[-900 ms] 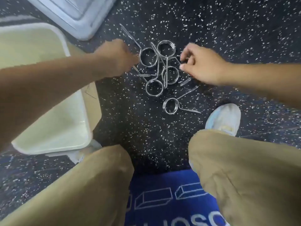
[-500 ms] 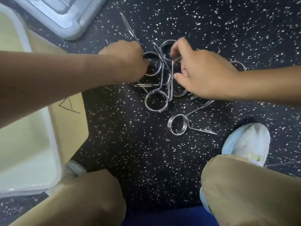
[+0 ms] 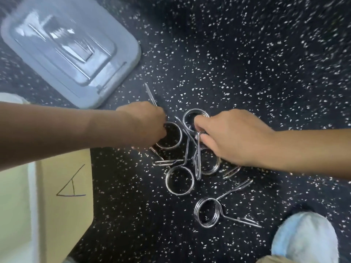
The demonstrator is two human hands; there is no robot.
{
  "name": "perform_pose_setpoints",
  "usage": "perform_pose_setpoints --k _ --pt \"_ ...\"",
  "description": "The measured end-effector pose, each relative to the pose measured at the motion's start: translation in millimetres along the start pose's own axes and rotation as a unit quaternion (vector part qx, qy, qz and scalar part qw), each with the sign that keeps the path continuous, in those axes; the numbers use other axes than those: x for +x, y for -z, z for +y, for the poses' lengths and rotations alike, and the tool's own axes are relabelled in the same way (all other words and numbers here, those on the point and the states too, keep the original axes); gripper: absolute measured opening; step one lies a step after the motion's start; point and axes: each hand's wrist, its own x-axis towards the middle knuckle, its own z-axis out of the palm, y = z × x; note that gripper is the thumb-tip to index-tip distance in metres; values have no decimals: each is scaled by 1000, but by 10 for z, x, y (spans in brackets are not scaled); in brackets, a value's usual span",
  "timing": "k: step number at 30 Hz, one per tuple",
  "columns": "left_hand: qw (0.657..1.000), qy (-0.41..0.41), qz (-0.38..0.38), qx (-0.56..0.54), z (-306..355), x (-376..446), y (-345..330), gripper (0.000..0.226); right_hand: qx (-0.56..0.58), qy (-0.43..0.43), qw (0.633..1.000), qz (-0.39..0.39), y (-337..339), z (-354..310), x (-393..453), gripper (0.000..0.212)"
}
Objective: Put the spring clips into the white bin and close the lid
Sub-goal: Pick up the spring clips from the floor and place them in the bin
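White bin (image 3: 34, 205): 8 o'clock of frame, open-topped, cream wall with a drawn triangle facing the pile. Near the left arm, likely so drops are short. No clip seen inside the part in view.

Lid (image 3: 70, 52): 10 o'clock, flat on the speckled floor (image 3: 247, 54), apart from the bin. Off, so the mouth stays free for loading; closing not yet due.

Left hand (image 3: 146, 124): reaches from 9 o'clock, fist curled on the leftmost clip (image 3: 170, 135). One wire leg pokes out at its 12 o'clock, the ring shows at its 3 o'clock. Fingers hidden below; reads as clenched on that clip's legs.

Clip pile (image 3: 190, 158): frame centre, rings and legs crossed over each other. Tangled, so lifting one may drag neighbours.

Right hand (image 3: 231, 137): in from 3 o'clock, thumb and forefinger pinching a handle loop of the top ring clip (image 3: 195, 118). Grasp looks set, lift not begun.

Loose clip (image 3: 209, 212): 5 o'clock of the pile, clear of it, untouched.

Shoe (image 3: 303, 238): 5 o'clock corner, near that clip.

Stage (judged): early, all visible clips on the floor.
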Motion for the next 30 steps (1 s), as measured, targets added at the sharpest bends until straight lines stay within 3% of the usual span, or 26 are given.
perform_pose_setpoints --k 5,12,20,25,30 --pt "999 -15 35 33 -134 -335 287 38 -19 17 999 20 95 -38 3 14" --pt "977 -72 165 113 -396 -1207 443 37 -36 39 996 71 367 -184 -30 16" --pt "951 -63 288 92 -986 -1872 104 29 8 15 999 35 591 -373 -82 20" --pt "945 -51 311 83 -1313 -2146 -290 23 13 17 1000 -9 652 -606 -47 24" --pt "958 -71 272 49 -1597 -2440 -583 26 98 28 995 -9 770 -843 -14 36"
